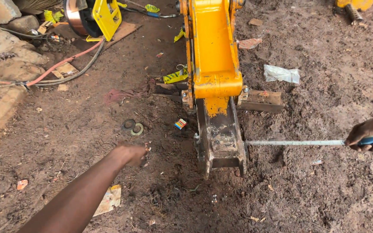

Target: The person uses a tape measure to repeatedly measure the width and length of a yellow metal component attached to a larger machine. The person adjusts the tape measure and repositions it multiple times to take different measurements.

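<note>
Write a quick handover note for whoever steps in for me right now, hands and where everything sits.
Left hand: reaching down to the dirt ground, fingers closed near two washers; whether it holds anything cannot be told.
Right hand: gripping the blue-handled metal rod, which runs level into the side of the muddy bracket.
The bracket hangs under the yellow machine arm, its lower end on the dirt.
The rod is at the bracket; the washers lie loose on the dirt.

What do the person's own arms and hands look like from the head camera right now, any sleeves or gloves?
Both are bare. The left hand has no glove, and its forearm shows no sleeve up to the frame edge. The right hand is ungloved too; a dark band may sit at its wrist, too cropped to tell.
</note>
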